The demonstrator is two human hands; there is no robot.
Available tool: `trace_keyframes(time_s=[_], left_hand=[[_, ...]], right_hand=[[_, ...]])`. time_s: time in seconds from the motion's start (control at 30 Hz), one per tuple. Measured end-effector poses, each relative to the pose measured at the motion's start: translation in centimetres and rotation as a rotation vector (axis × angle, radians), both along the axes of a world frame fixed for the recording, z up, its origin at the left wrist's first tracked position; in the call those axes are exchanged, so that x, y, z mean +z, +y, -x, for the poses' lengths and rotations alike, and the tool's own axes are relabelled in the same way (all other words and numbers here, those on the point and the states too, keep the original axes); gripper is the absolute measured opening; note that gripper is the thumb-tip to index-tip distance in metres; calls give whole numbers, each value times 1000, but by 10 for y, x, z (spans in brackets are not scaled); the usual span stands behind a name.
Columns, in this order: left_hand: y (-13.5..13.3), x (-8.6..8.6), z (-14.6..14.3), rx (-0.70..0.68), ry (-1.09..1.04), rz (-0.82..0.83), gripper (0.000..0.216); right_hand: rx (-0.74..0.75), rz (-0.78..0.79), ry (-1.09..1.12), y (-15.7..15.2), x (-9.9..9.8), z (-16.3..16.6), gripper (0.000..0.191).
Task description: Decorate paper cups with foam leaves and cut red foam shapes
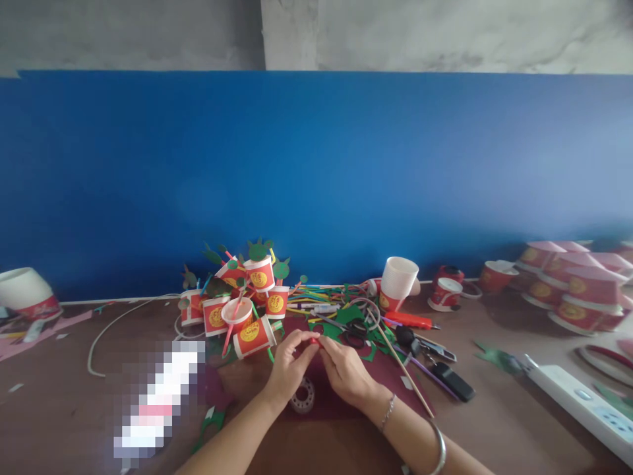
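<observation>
My left hand and my right hand meet at the middle of the table, fingertips closed on a small red piece. Too little of it shows to tell its kind. Below them a roll of tape lies on a dark red sheet, partly covered by my left hand. Just beyond my fingers are scissors with dark handles and scraps of green paper. Left of my hands stands a cluster of decorated red paper cups with straws and green cut-outs.
Behind lie coloured straws and a marker. A white cup, a red box cutter and keys with a black fob lie to the right. Farther right are stacked cups and a power strip. A blue wall panel rises behind.
</observation>
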State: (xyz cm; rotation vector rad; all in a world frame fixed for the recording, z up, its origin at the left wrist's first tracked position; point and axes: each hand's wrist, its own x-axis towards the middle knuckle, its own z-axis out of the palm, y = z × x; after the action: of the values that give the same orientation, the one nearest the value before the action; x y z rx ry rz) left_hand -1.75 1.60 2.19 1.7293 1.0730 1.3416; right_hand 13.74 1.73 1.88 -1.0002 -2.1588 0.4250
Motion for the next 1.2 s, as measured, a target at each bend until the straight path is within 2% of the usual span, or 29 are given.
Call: trace_keyframes(time_s=[0.23,0.33,0.53,0.8,0.87,0.97,1.03,1.13,1.2], left_hand=[[3,1,2,-34,-115,47,19],[3,2,4,-45,-80,-22,18],[-1,3,10,-92,87,-262,24],[-2,8,10,-76,89,-297,22],[-1,7,11,-34,75,-277,20],[3,3,12,120,48,-235,18],[6,1,13,207,63,-226,19],[10,5,13,273,232,-246,19],[13,9,12,287,470,-243,18]], right_hand=[[-31,9,-6,-2,1,2,21],[-32,-32,4,-3,3,5,20],[30,-109,21,-5,2,3,18],[-12,-77,33,-3,-4,-2,24],[-30,-71,63,-2,-3,0,28],[-107,-65,168,1,-5,3,42],[-178,-73,263,5,-9,2,45],[-241,-122,368,12,-12,-2,42],[-223,-135,365,16,-13,-5,36]])
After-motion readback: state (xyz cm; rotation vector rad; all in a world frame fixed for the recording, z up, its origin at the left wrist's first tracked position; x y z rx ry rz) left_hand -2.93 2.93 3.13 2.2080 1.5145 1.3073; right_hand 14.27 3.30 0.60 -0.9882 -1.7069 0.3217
